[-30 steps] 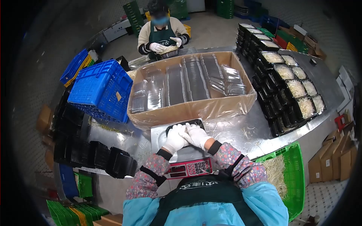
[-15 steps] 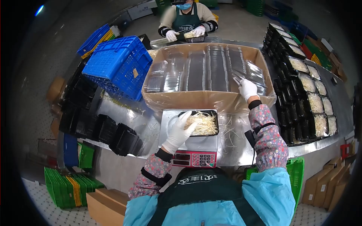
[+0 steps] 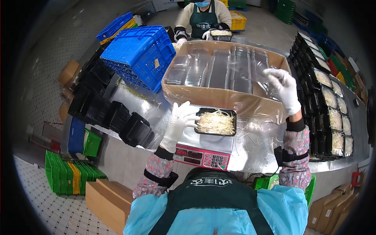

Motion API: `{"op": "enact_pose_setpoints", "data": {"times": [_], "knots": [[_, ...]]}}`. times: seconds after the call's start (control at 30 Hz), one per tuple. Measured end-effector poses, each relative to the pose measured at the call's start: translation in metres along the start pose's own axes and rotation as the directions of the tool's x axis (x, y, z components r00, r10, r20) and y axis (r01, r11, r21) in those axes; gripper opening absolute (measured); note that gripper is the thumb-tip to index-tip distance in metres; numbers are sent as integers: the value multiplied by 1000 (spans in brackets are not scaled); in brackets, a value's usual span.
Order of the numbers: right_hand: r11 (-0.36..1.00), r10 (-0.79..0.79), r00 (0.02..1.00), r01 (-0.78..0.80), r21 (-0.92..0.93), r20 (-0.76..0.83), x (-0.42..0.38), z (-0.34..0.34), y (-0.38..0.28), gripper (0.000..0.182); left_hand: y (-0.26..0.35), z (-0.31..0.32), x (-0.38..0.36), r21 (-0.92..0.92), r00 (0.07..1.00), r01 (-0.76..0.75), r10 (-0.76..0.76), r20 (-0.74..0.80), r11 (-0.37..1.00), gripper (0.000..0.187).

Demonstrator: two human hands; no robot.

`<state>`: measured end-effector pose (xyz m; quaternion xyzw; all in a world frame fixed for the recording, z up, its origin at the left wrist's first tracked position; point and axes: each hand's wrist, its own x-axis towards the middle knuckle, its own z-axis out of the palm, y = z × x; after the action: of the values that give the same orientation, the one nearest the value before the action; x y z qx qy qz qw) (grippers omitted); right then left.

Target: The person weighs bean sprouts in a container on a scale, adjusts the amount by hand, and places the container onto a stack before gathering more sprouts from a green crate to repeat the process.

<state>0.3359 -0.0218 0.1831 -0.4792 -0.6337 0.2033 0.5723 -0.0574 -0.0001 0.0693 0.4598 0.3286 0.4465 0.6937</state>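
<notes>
A black tray of bean sprouts sits on the steel plate of a red-fronted weighing scale, its display lit. My gloved left hand is at the tray's left side, fingers spread and holding nothing. Over the right end of a cardboard box, my gloved right hand pinches what looks like a clear plastic lid, blurred and hard to see against the stacks. Rows of clear lids stand on edge inside the box.
Blue crates stand left of the box, with stacked black trays nearer me. On the right are piles of filled trays. Loose sprouts lie on the steel table. Across it, a co-worker handles another sprout tray.
My left hand has come off the sprout tray and opened beside it. My right hand has lifted up and away from the lid stack. The view has shifted, and the co-worker's tray has moved.
</notes>
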Motion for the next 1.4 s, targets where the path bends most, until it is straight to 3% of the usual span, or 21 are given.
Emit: {"op": "enact_pose_setpoints", "data": {"times": [0.07, 0.1, 0.13, 0.2, 0.23, 0.27, 0.33, 0.43, 0.67, 0.73, 0.87, 0.93, 0.97, 1.0, 1.07, 1.13, 1.2, 1.23, 1.27, 1.37, 1.4], "knots": [[953, -251, 913, 292, -83, 322, -13, 17, -32, 22, 18, 18, 0, -465, 968, 194, -91, 233, 864, 71], [920, -320, 830, 387, -59, 456, -20, 30, -42, 24, 25, 26, 1, -523, 948, 245, -89, 306, 816, 68], [880, -376, 725, 474, -22, 578, -26, 40, -47, 26, 19, 23, 5, -521, 947, 243, -83, 312, 818, 68], [816, -416, 747, 558, -150, 518, -42, 55, -30, 34, -2, 9, 17, -213, 984, 2, 36, 176, 977, 68], [920, -268, 868, 360, -158, 418, -49, 60, -25, 42, -5, 10, 19, -270, 998, -38, 51, 43, 962, 67], [997, -57, 962, 41, 65, 267, -59, 73, -5, 49, -9, 9, 23, -268, 997, -42, 58, 49, 962, 67], [959, -50, 978, 104, -264, 205, -80, 106, 46, 58, -26, 6, 36, -485, 952, -92, -67, -299, 869, 60], [862, 60, 905, 166, -479, 422, -121, 172, 80, 66, -91, -7, 55, -476, 943, -227, 70, -326, 849, 58], [827, 248, 805, 114, -550, 539, -119, 188, 73, 65, -101, 7, 46, -419, 939, -248, 110, -325, 874, 53], [818, 254, 800, 121, -562, 543, -117, 186, 72, 65, -106, -5, 51, -546, 957, -208, 54, -285, 811, 53], [894, 198, 777, 107, -435, 598, -111, 166, 74, 61, -103, -30, 54, -545, 943, -201, 10, -333, 814, 53], [985, 130, 822, -43, -167, 554, -100, 139, 42, 56, -88, -44, 51, -652, 979, -157, 33, -199, 742, 54], [986, 148, 856, -92, -136, 495, -96, 127, 38, 52, -31, -1, 18, -548, 964, -154, 3, -266, 822, 64], [981, 193, 883, -188, -56, 429, -92, 114, 37, 49, -28, -1, 15, -550, 965, -151, 1, -262, 821, 64], [883, 242, 932, -326, 338, 269, -95, 98, 36, 50, -27, -5, 2, -203, 942, -256, 196, -273, 945, 72], [840, 326, 928, -371, 396, 180, -105, 95, 14, 57, -28, 10, -10, -143, 951, -257, 224, -211, 956, 79], [846, 441, 863, -491, 208, 246, -121, 96, 4, 64, -39, 21, -21, -46, 983, -180, 178, -51, 983, 82], [916, 316, 934, -345, 203, 164, -129, 106, 7, 66, -43, 27, -24, -70, 998, -59, 59, -4, 996, 78], [927, 358, 915, -372, 47, 186, -136, 109, 24, 59, -49, 35, -31, 132, 998, -58, 60, -13, 990, 61], [918, 339, 935, -304, -255, 106, -145, 115, 61, 42, -91, 8, -6, 462, 992, -83, 119, -49, 883, 42], [881, 305, 950, -251, -400, 74, -142, 117, 69, 38, -102, -3, 9, 722, 942, -215, 336, -25, 658, 36]]}}
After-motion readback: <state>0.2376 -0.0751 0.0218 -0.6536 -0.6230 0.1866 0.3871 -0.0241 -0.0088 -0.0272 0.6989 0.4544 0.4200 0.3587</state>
